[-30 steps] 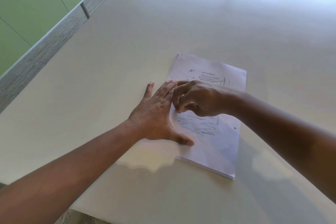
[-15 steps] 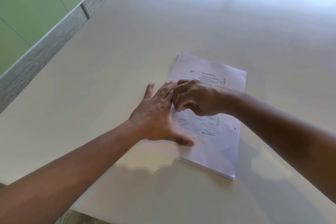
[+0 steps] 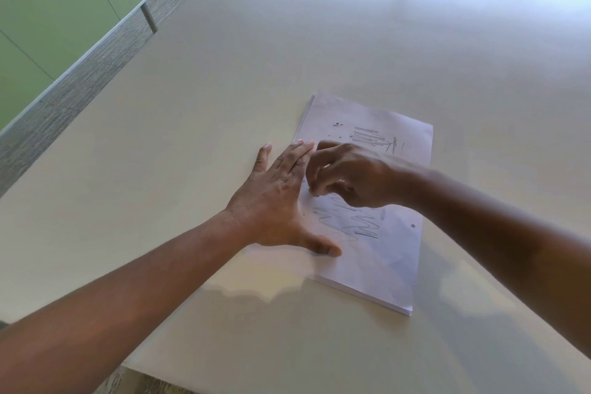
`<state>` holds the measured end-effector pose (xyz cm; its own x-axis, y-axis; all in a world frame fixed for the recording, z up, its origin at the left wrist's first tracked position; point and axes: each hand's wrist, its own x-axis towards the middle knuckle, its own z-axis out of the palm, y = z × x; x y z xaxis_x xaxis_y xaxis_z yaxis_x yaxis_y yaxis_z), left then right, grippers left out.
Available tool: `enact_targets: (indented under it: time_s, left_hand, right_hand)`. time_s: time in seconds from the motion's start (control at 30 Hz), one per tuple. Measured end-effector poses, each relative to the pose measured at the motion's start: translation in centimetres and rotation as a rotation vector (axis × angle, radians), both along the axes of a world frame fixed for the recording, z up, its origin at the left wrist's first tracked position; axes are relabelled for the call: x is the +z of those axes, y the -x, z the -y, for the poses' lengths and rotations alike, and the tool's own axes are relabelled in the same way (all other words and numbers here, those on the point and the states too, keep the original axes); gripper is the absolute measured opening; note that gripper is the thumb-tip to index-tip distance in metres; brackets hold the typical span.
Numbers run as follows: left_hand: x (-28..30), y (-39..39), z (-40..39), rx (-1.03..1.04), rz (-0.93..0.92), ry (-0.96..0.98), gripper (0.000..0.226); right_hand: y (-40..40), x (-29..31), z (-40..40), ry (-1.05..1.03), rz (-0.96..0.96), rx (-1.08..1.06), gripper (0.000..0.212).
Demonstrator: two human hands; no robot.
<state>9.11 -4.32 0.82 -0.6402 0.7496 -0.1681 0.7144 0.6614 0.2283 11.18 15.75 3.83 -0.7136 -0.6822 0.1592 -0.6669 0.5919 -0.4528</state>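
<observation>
**Scribbled paper stack under two hands**

The white stack of paper sheets (image 3: pixel 388 259), marked with grey pencil scribbles (image 3: pixel 351 225), lies flat on the pale beige worktop (image 3: pixel 287 41). The left hand (image 3: pixel 275 201) presses its left edge, fingers straight and spread. The right hand (image 3: pixel 351 176) is curled over the middle and hides part of the marks. Its fingers are blurred, so I cannot tell whether they pinch anything.

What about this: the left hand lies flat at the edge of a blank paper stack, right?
Not blank. In the head view the left hand lies flat at the edge of a paper stack with scribbles on top.
</observation>
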Motion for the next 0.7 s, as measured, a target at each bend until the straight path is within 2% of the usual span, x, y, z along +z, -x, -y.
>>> enact_targets:
  time_s: [0.1,0.3,0.53,0.7]
  left_hand:
    - [0.1,0.0,0.0,0.000,0.006,-0.008,0.162]
    - [0.1,-0.1,0.1,0.009,0.013,-0.008,0.164]
    - [-0.1,0.0,0.0,-0.004,0.003,-0.016,0.163]
    - [0.0,-0.1,0.1,0.009,0.011,-0.013,0.163]
  right_hand:
    - [-0.1,-0.2,-0.2,0.012,-0.024,0.007,0.019]
    - [-0.8,0.7,-2.6,-0.070,0.096,0.036,0.019]
    - [0.4,0.3,-0.4,-0.029,0.009,0.023,0.021]
    - [-0.4,0.7,-2.0,-0.051,0.079,0.031,0.021]
